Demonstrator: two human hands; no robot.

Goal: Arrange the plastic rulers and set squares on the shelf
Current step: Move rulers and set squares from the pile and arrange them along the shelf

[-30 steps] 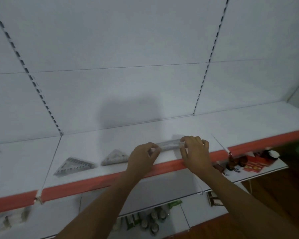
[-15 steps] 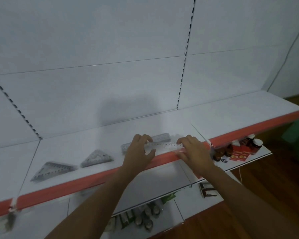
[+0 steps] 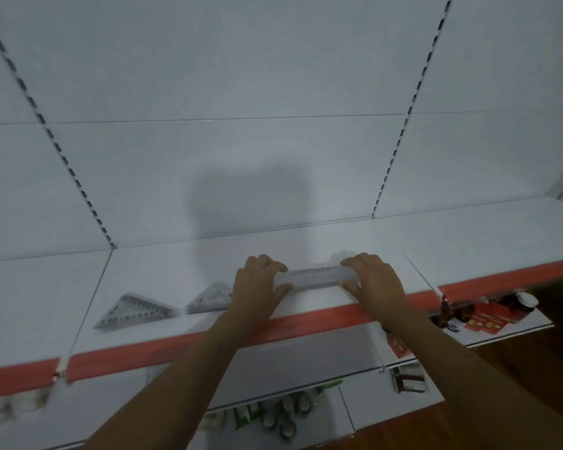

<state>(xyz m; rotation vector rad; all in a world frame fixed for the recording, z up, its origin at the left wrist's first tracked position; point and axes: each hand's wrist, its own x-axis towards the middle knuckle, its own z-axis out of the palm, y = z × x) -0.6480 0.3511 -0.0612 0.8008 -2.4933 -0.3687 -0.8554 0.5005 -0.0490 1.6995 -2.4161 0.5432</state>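
Clear ruler (image 3: 314, 277), ends hidden, pinched by left hand (image 3: 257, 287) and right hand (image 3: 376, 280).

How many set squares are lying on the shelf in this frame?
2. The larger set square lies left; the smaller set square lies beside the left hand, which partly covers it. A blurred object at the far-left edge is unidentifiable.
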